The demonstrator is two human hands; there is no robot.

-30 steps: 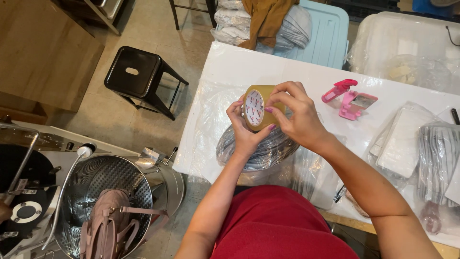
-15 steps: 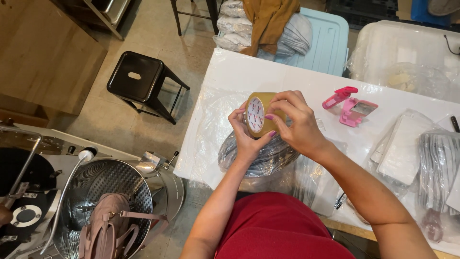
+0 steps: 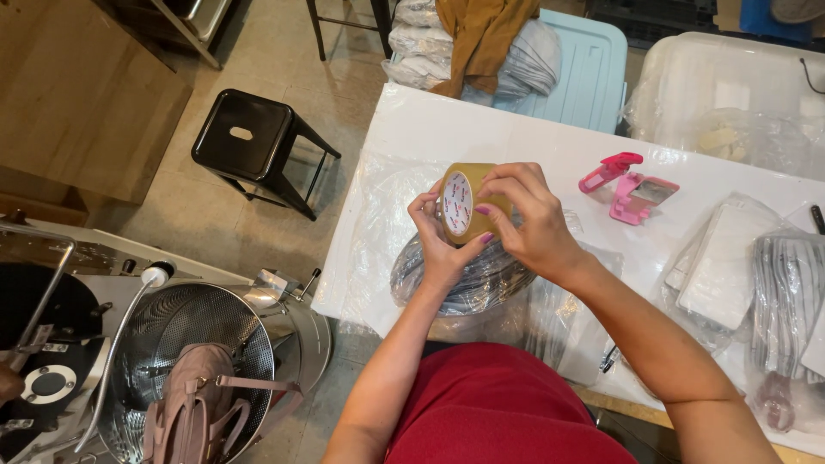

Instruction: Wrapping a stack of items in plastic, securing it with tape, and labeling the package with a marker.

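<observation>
both hands' fingers (image 3: 494, 185) grip the tape roll (image 3: 465, 202) between them (held upright above the bagged bundle (image 3: 468, 279)).

Left hand (image 3: 440, 249) cupped upward, right hand (image 3: 531, 225) curled over it, fingertips pinching

Brown tape roll (image 3: 468, 202) upright, held above table.

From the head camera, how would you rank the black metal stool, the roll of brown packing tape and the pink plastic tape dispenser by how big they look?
Largest to smallest:
1. Black metal stool
2. Pink plastic tape dispenser
3. Roll of brown packing tape
The last two look close; the tape sits nearer the camera, so that order is unsure.
</observation>
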